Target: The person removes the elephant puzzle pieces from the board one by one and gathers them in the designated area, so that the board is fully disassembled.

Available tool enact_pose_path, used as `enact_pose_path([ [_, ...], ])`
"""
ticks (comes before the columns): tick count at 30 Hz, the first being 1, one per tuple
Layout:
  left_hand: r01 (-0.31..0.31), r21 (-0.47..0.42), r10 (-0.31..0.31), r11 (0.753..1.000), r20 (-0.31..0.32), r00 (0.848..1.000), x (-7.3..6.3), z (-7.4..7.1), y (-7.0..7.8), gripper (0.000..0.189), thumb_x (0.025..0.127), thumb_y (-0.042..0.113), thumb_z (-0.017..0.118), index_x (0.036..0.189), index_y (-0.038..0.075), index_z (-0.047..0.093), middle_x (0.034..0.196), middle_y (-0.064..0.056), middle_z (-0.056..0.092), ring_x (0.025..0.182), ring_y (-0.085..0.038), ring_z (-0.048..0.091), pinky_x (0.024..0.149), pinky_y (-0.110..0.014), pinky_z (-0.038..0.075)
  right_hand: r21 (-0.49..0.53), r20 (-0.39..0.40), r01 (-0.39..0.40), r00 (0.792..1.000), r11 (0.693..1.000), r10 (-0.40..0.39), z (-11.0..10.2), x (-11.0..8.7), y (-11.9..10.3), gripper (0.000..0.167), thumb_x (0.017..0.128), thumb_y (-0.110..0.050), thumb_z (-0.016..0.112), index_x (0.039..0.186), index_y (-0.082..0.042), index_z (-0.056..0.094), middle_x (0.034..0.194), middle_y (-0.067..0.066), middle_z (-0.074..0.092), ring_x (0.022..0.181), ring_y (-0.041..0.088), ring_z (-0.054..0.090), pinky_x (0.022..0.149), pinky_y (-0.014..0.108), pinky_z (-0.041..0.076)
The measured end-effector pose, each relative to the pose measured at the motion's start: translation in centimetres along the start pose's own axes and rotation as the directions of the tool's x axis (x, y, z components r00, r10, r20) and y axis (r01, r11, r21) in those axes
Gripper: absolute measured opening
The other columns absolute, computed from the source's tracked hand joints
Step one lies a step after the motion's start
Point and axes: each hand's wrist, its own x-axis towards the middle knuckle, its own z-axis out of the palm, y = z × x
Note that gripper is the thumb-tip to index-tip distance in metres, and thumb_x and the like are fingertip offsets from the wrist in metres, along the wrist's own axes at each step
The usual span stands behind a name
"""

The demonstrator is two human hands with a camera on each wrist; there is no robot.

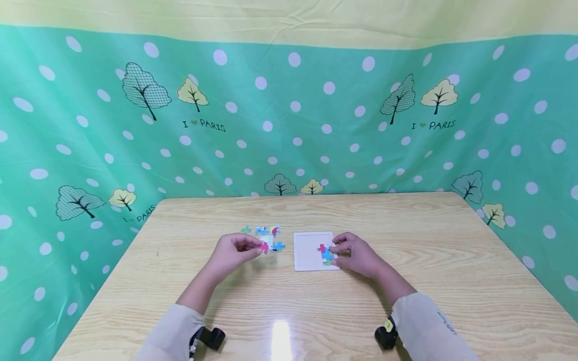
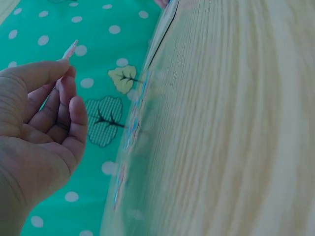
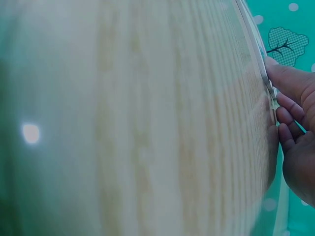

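Note:
My left hand [image 1: 235,254] pinches a jigsaw piece [image 1: 264,247], pink in the part that shows, between thumb and fingertips. In the left wrist view the held jigsaw piece [image 2: 71,49] appears edge-on, raised off the tabletop. A square white puzzle tray [image 1: 307,265] lies flat to the right. Several joined pieces [image 1: 327,253], red, blue and green, sit along its right side. My right hand [image 1: 358,255] grips the tray's right edge, its thumb and curled fingers against the rim in the right wrist view; the fingertips partly cover the joined pieces.
Loose jigsaw pieces [image 1: 263,231] lie on the wooden table [image 1: 406,220] just beyond my left hand. A blue piece [image 1: 278,246] is between that hand and the tray. A green dotted curtain [image 1: 289,120] hangs behind the table's far edge.

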Motion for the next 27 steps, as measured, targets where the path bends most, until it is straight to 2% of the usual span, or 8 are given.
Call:
enact_pose_path([
  [5,0.002,0.015,-0.002,1.0,0.008,1.0,-0.8,-1.2,-0.4,0.02,0.083,0.014,0.078,0.1,0.006,0.073,0.095,-0.005,0.072,0.088,-0.021,0.064,0.075,-0.027,0.054,0.002,0.0,0.002,1.0,1.0,-0.002,0.0,0.1,0.0,0.03,0.082,-0.013,0.079,0.111,-0.005,0.073,0.127,0.005,0.054,0.127,0.032,0.045,0.108,0.049,0.035],
  [16,0.064,0.012,-0.064,0.998,0.01,0.998,-2.3,-3.2,-1.7,0.023,0.082,0.012,0.079,0.102,0.003,0.072,0.097,-0.008,0.071,0.088,-0.022,0.063,0.074,-0.028,0.053,0.006,0.006,0.013,1.0,1.0,-0.013,0.0,0.1,0.1,0.032,0.083,-0.011,0.078,0.113,-0.003,0.072,0.127,0.005,0.054,0.127,0.032,0.045,0.108,0.048,0.036],
  [24,0.109,0.089,-0.114,0.99,0.055,0.992,-2.7,-4.5,-3.1,0.025,0.08,0.021,0.081,0.098,0.006,0.073,0.089,-0.006,0.069,0.08,-0.022,0.063,0.065,-0.028,0.053,0.007,0.009,0.007,1.0,1.0,-0.007,0.0,0.0,0.0,0.032,0.083,-0.012,0.078,0.113,-0.004,0.071,0.127,0.005,0.054,0.128,0.033,0.045,0.108,0.048,0.036],
  [27,0.12,0.117,-0.127,0.986,0.063,0.99,-2.7,-5.1,-3.5,0.025,0.08,0.023,0.081,0.098,0.007,0.073,0.089,-0.006,0.069,0.08,-0.023,0.063,0.065,-0.029,0.053,0.005,0.008,0.008,1.0,1.0,-0.008,0.0,0.0,-0.1,0.032,0.083,-0.012,0.078,0.113,-0.003,0.071,0.127,0.005,0.054,0.127,0.033,0.045,0.108,0.048,0.036],
])
